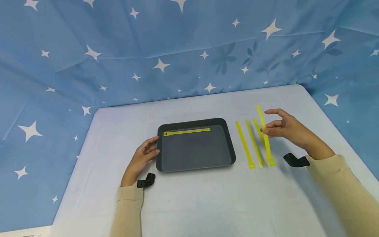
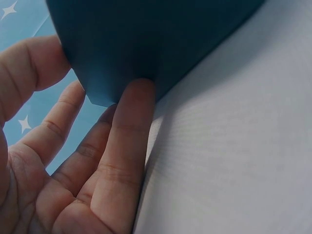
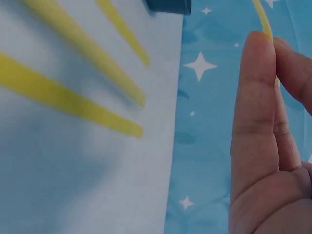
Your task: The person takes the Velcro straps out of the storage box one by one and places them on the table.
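Note:
At the left end of a dark grey tray (image 1: 195, 153), my left hand (image 1: 144, 154) holds the rim. The left wrist view shows one digit of the left hand (image 2: 114, 161) against the outer wall of the tray (image 2: 146, 39) and another bent at the rim. To the right, my right hand (image 1: 285, 128) pinches a yellow strap-style cable tie (image 1: 264, 131) between thumb and fingers. Its slotted head points toward the near side. Three more yellow cable ties (image 1: 244, 144) lie beside the tray, one partly hidden behind the held tie. Another cable tie (image 1: 189, 131) lies inside the tray along its far side.
A white cloth (image 1: 207, 200) covers the table. Behind it hangs a blue curtain (image 1: 118, 75) with white stars. A black wrist mount (image 1: 146, 181) is on the left forearm, and a similar black mount (image 1: 296, 160) is on the right.

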`<state>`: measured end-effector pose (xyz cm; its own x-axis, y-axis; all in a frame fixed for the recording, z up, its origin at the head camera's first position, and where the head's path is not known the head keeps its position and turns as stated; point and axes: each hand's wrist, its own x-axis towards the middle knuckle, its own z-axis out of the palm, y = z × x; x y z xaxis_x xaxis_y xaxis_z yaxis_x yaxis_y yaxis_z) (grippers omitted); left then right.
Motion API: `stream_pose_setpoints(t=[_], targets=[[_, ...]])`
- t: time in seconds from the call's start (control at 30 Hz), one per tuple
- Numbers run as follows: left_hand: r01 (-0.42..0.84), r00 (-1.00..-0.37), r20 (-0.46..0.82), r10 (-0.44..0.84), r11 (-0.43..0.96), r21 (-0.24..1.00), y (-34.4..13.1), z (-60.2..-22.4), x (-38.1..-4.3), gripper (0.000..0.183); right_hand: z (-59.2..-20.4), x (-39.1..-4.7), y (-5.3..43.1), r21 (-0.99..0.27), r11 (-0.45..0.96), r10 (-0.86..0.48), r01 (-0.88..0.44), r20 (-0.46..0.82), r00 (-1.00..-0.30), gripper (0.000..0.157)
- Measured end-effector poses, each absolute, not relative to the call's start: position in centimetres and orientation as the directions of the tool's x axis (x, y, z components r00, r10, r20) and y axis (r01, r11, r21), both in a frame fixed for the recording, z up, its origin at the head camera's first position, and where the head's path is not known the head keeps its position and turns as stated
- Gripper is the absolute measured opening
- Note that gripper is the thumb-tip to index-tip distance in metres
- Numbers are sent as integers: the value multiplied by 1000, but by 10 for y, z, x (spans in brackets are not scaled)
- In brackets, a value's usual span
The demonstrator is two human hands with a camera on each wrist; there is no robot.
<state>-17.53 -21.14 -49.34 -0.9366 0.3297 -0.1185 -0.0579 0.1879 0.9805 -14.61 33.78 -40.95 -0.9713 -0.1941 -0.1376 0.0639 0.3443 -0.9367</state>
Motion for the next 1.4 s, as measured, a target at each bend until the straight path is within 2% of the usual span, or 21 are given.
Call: stream_pose_setpoints(t=[0.13,0.3,0.4,0.97,1.4], targets=[[-54,-935,-110,337,170,984,-212,-494,-175,61,-411,-152,349,-899,410,-176,154,-244,-954,63],[-47,-933,-105,344,173,984,-212,-494,-175,61,-416,-156,363,-874,428,-134,229,-312,-940,40],[-45,-933,-104,346,172,984,-212,-494,-175,61,-420,-159,372,-869,430,-138,243,-330,-934,34],[-71,-937,-124,328,170,983,-212,-494,-176,60,-453,-170,381,-812,463,-99,355,-445,-890,33],[-76,-938,-132,322,182,980,-211,-494,-175,60,-453,-170,370,-676,670,-17,306,-426,-904,31]])
